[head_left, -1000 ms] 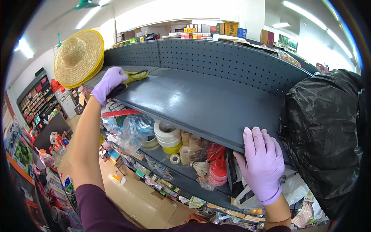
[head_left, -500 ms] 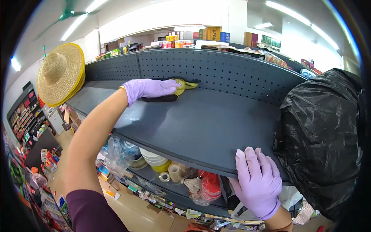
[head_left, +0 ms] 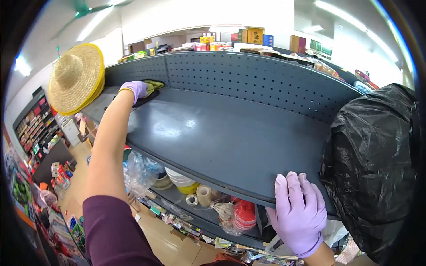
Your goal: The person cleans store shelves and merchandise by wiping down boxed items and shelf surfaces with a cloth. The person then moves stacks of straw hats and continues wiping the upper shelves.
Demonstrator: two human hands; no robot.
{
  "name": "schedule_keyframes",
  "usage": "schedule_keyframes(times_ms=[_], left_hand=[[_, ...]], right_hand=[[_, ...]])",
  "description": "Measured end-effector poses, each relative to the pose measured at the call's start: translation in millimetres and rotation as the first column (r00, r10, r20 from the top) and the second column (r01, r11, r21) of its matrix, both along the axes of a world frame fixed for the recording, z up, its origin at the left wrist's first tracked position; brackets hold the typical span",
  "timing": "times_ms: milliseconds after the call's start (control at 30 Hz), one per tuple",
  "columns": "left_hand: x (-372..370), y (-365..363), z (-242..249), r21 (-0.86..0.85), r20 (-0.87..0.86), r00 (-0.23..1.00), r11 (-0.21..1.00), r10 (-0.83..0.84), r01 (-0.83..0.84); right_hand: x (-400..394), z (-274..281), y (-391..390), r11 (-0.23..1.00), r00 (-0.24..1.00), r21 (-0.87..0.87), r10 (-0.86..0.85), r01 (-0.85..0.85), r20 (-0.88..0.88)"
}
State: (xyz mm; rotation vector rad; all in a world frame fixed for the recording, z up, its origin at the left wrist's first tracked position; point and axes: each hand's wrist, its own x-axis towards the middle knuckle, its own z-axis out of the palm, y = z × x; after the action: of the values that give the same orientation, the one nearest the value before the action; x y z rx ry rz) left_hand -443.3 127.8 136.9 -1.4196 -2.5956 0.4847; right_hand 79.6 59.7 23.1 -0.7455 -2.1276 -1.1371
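My left hand, in a lilac glove, is at the far left of the grey shelf, close to the perforated back panel. It is closed on a yellow-green cloth with dark parts, pressed against the shelf; the fingertips are partly hidden. My right hand, gloved alike, lies on the shelf's front edge at the right. Its fingers stretch flat over the top, and it holds nothing loose. Light reflects off the surface between the hands.
A straw hat with yellow trim stands at the left end. A black plastic bag bulges at the right end. Below, a lower shelf holds tape rolls, white buckets and a red bundle. Boxes stand behind the panel.
My left hand has slid the cloth leftward along the back of the shelf. My right hand stays on the front edge. The view has shifted slightly.
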Motion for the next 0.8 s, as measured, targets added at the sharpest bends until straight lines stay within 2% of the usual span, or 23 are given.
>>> schedule_keyframes(times_ms=[33,133,167,200,267,300,333,367,400,467,567,600,667,733,800], left_hand=[[-48,6,-15,0.052,-0.036,0.994,0.993,-0.103,0.104],[-57,-10,-10,0.065,0.013,0.997,0.995,-0.077,0.076],[-40,-15,1,0.033,0.057,0.996,0.997,-0.064,0.062],[-39,-22,-2,0.185,-0.009,0.983,0.966,-0.183,0.181],[-46,-28,-8,0.226,0.117,0.856,0.853,-0.503,0.470],[-9,-47,-4,0.238,0.235,0.947,0.957,-0.220,0.164],[25,-71,1,0.211,0.351,0.933,0.964,0.078,-0.160],[-40,-61,-17,0.202,0.380,0.922,0.967,0.067,-0.154],[-80,-63,-26,0.175,0.425,0.886,0.943,0.185,-0.282],[-79,-84,-25,0.196,0.202,0.937,0.925,0.287,-0.325],[-55,-113,-19,0.333,0.138,0.987,0.942,-0.083,0.033],[-41,-124,-24,0.516,0.116,0.988,0.856,-0.106,0.031],[-32,-142,-55,0.814,-0.160,0.951,0.510,-0.263,0.278],[35,-178,-78,0.901,-0.283,0.914,0.245,-0.291,0.357],[82,-219,-131,0.936,-0.291,0.903,0.100,-0.316,0.336]], right_hand=[[-1,-1,0,1.000,1.000,-0.003,-0.001,0.001,-0.011],[0,-2,0,1.000,1.000,0.013,-0.007,0.007,0.003],[1,-2,0,1.000,1.000,0.022,-0.007,0.006,0.015],[2,-3,0,1.000,1.000,0.005,0.003,-0.004,0.004],[1,-3,-2,0.999,0.999,-0.025,0.028,-0.029,-0.021],[0,-2,-5,0.993,0.998,-0.107,0.044,-0.048,-0.035],[1,-5,-5,0.992,0.998,-0.115,0.053,-0.057,-0.037],[2,-4,-7,0.988,0.998,-0.145,0.053,-0.057,-0.033],[2,-3,-8,0.985,0.998,-0.165,0.049,-0.055,-0.039],[2,-4,-8,0.986,0.998,-0.151,0.062,-0.066,-0.033],[5,-4,-8,0.984,0.997,-0.164,0.069,-0.075,-0.038],[4,-3,-8,0.980,0.996,-0.179,0.084,-0.090,-0.036],[3,-6,-6,0.982,0.996,-0.167,0.081,-0.088,-0.047],[2,-7,-8,0.981,0.996,-0.182,0.065,-0.074,-0.055],[0,-6,-11,0.983,0.997,-0.173,0.050,-0.060,-0.064]])
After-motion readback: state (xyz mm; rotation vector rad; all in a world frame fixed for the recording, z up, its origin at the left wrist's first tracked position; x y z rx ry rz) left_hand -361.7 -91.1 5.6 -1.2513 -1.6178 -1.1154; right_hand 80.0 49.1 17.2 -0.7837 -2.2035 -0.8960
